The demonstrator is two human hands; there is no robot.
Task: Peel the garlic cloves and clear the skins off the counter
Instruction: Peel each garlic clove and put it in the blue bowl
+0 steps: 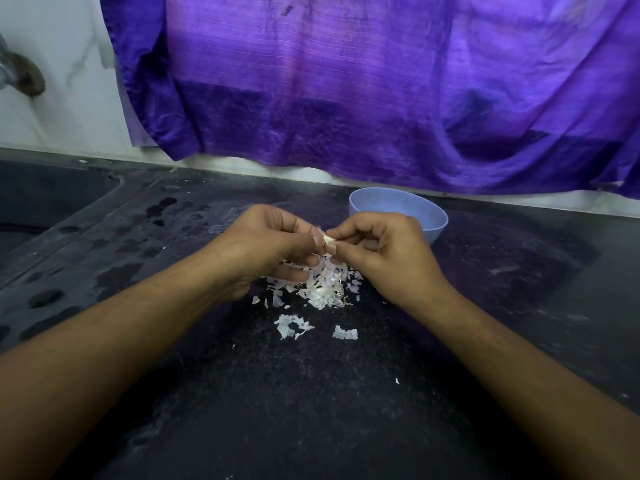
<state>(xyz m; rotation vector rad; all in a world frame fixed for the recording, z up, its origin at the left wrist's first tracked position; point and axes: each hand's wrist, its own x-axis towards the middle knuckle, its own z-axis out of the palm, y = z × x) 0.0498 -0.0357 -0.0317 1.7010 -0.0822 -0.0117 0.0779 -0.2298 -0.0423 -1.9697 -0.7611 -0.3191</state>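
Closest in, on the dark counter (311,393): a couple of stray skin scraps (294,327). Just past those, a heap of garlic skins (322,289), sitting right under the hands. Above the heap, pinching one garlic clove (327,239) between left hand (266,244) and right hand (384,251), fingertips of both clamped on it, other fingers curled. Looks tiny, light and firm, probably slick once bare, so best gripped at the ends while picking at the papery edge. Flimsy skins, likely to scatter at a breath, so better swept than picked up. Behind the right hand, a blue bowl (415,209), contents hidden. Farther back, a purple cloth (346,81) hanging.
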